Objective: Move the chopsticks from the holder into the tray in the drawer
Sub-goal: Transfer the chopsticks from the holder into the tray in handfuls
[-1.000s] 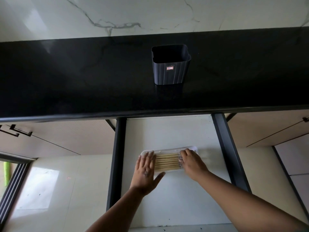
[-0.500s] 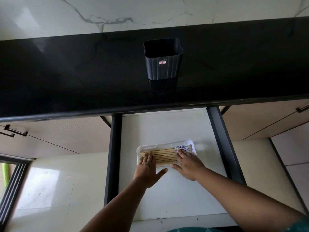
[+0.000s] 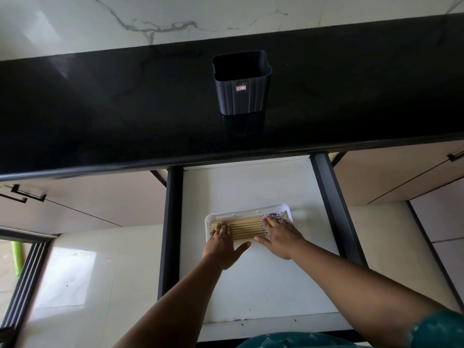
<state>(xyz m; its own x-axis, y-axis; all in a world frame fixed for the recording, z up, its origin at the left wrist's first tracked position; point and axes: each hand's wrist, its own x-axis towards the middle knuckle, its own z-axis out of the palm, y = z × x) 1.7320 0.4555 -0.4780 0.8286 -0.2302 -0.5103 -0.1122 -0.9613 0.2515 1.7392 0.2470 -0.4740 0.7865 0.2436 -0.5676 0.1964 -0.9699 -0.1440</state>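
Note:
Several wooden chopsticks (image 3: 247, 226) lie side by side in a white tray (image 3: 251, 211) on the floor of the open drawer (image 3: 251, 285). My left hand (image 3: 222, 243) lies flat with straight fingers on the chopsticks' left ends. My right hand (image 3: 281, 236) lies flat on their right ends, which carry blue markings. The dark ribbed holder (image 3: 242, 82) stands upright on the black counter (image 3: 100, 109), and I see nothing inside it.
Black drawer rails (image 3: 170, 222) run down both sides of the white drawer floor. Beige cabinet fronts with dark handles (image 3: 22, 194) flank the drawer. A white marble wall rises behind the counter. Pale floor tiles lie below on the left.
Both hands have slid slightly toward me along the chopsticks, uncovering the tray's rim and the blue-marked ends. The view has shifted downward.

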